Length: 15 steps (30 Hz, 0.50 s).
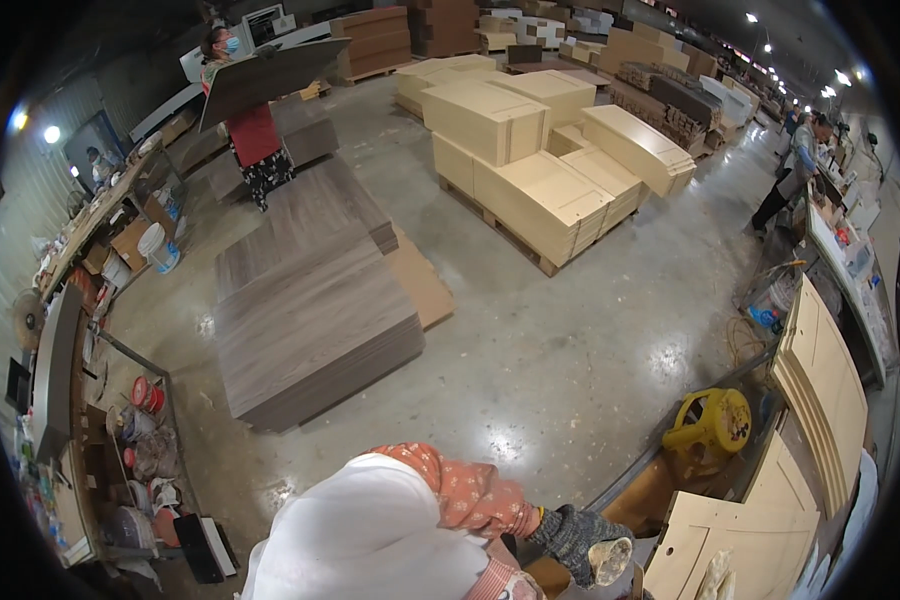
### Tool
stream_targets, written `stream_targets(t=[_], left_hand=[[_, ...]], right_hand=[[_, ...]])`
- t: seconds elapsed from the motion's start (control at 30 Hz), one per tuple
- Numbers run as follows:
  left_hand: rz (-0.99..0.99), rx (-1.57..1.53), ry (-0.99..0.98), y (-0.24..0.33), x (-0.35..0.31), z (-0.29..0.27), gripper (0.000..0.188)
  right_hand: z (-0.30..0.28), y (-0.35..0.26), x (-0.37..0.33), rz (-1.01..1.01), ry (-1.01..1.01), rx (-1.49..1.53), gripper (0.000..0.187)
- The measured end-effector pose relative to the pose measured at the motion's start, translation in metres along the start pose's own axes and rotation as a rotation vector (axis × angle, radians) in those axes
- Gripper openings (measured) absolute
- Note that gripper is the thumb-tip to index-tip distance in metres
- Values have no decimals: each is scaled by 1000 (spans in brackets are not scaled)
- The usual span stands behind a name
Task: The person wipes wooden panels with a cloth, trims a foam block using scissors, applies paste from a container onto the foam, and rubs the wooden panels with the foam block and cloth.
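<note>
My left arm, in an orange patterned sleeve below a white garment, reaches right along the lower edge. My left hand wears a dark grey knit glove. Its fingers look curled, with a pale, worn round patch or end at the front; what they hold cannot be made out. At the bottom right, pale gloved fingertips, seemingly my right hand, lie stretched over a cream grooved panel. The rest of that hand is cut off. More cream panels lean in a stack beyond it.
A yellow round stool-like item stands beyond my left hand. Grey wood-grain boards lie stacked left of centre; cream panels sit on pallets farther back. A masked person carries a large dark board. Cluttered benches line both sides.
</note>
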<state>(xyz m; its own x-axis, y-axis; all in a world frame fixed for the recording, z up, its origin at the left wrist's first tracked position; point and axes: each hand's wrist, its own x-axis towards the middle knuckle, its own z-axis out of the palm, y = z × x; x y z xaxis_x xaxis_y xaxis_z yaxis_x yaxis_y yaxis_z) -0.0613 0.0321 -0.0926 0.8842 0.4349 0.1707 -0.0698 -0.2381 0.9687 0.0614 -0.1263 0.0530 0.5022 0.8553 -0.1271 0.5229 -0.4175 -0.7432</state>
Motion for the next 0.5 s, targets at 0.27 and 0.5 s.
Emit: stream_targets(t=[0.27,0.5], left_hand=[[-13,-290,-19,-15,1,13,76],[48,-3,-116,-23,10,19,76]], right_hand=[[-1,-32,-6,138,49,112,33],[-11,-28,-7,-166,100,-60,26]])
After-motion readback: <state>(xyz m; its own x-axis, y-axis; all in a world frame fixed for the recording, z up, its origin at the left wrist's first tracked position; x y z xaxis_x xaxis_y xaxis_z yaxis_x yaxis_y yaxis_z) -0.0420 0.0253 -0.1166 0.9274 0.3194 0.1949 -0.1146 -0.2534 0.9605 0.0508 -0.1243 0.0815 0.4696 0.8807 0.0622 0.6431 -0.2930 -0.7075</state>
